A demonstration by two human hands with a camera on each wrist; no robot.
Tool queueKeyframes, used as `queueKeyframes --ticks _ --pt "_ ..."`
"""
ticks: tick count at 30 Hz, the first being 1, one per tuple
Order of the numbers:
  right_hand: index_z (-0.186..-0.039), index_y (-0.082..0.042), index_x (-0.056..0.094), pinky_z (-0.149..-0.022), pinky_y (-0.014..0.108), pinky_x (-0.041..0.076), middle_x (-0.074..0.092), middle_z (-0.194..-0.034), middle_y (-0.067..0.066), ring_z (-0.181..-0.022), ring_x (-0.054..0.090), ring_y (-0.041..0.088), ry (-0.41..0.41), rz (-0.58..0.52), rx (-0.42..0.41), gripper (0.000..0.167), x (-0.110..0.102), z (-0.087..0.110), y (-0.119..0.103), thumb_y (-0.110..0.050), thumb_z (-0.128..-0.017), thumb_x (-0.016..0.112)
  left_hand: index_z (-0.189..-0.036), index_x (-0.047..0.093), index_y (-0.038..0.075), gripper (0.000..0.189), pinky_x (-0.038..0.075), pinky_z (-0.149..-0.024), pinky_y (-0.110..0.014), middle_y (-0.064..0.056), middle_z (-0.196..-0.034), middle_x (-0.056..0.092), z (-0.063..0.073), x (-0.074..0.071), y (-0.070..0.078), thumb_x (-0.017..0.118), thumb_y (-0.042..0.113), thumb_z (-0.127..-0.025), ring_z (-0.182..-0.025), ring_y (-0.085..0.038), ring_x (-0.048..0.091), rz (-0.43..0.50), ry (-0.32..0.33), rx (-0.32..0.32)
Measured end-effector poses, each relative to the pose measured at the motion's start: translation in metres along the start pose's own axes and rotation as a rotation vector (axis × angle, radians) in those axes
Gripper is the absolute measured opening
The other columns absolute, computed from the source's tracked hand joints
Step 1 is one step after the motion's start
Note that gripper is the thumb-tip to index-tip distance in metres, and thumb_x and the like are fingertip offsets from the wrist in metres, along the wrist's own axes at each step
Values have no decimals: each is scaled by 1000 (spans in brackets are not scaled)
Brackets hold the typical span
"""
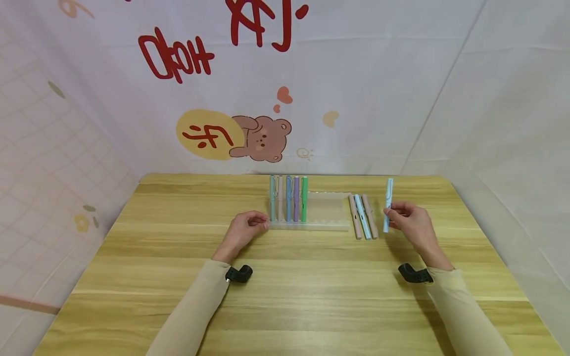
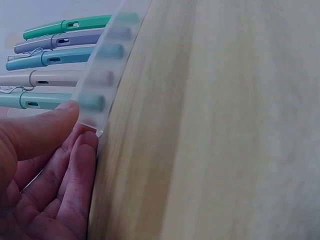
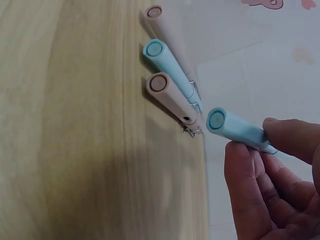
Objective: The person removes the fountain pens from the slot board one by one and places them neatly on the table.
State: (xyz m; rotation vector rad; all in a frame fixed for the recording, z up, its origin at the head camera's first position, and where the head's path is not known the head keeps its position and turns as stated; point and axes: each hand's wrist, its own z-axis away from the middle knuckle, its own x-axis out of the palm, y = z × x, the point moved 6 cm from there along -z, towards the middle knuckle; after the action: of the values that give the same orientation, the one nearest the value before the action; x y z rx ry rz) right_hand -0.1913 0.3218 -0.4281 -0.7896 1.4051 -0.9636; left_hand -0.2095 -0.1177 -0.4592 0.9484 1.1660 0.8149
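blue pen (image 1: 389,195) pinched in right fingers (image 3: 245,185), left fingers (image 2: 82,170) pinching clear rack (image 1: 327,227), red characters (image 1: 287,22)

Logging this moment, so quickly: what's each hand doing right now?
Left hand: gripping the left end of the clear rack.
Right hand: pinching a light blue pen.

Topmost red lettering (image 1: 258,24), head view: cropped; right hand (image 3: 280,195), right wrist view: cropped; pen ends (image 2: 111,51): blurred behind translucent rack (image 1: 327,226)

Tabletop (image 1: 311,291) passable in front of clear rack (image 1: 320,227); three lying pens (image 1: 362,217) obstruct low path between rack and right hand (image 1: 413,225).
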Motion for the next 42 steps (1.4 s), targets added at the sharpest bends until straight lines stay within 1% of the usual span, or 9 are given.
queueKeyframes --ticks 6,10,15,20,28,33,38,42 --pt "-131 15 57 -77 27 59 67 -108 15 -82 68 4 -52 28 36 48 4 -5 6 -23 -103 67 -114 74 2 20 48 -89 -35 -10 -107 72 0 0 -3 73 9 -96 -99 -23 65 -4 4 -5" --pt "-131 15 57 -78 25 59 67 -112 21 -84 68 6 -84 48 54 47 6 -8 10 -22 -104 66 -114 74 2 20 49 -89 -35 -10 -107 73 0 1 -3 73 9 -96 -98 -22 65 1 1 2" --pt "-129 15 59 -76 24 59 68 -115 25 -85 69 8 -109 120 54 45 7 -13 12 -22 -103 66 -114 74 3 19 49 -89 -35 -10 -107 73 0 0 -3 73 9 -96 -98 -22 65 2 9 4" --pt "-127 13 62 -74 23 58 69 -116 24 -85 71 9 -133 190 50 45 7 -18 13 -25 -103 67 -114 74 2 19 49 -89 -35 -10 -107 73 0 0 -3 74 9 -95 -99 -23 65 5 11 -3" --pt "-123 13 63 -72 25 58 72 -109 20 -82 71 10 -193 191 97 43 8 -22 17 -25 -102 68 -114 74 2 19 49 -88 -35 -10 -107 73 -1 1 -3 74 9 -96 -98 -23 65 3 7 -2" --pt "-124 12 64 -73 26 58 72 -111 20 -85 72 14 -234 218 103 44 8 -25 19 -26 -102 67 -113 74 2 19 49 -89 -36 -11 -107 73 -3 1 -1 74 9 -96 -99 -23 66 -3 11 0" --pt "-122 12 66 -72 25 57 74 -108 18 -83 72 12 -232 240 116 45 8 -28 19 -27 -99 71 -113 74 3 19 49 -90 -36 -9 -106 73 -3 2 0 74 9 -95 -99 -22 65 -2 11 -13" --pt "-120 11 67 -70 25 57 75 -102 13 -79 71 10 -235 245 150 47 7 -29 22 -29 -97 74 -113 74 3 18 49 -90 -35 -9 -106 73 -3 2 -1 74 9 -96 -98 -22 65 10 16 -13"
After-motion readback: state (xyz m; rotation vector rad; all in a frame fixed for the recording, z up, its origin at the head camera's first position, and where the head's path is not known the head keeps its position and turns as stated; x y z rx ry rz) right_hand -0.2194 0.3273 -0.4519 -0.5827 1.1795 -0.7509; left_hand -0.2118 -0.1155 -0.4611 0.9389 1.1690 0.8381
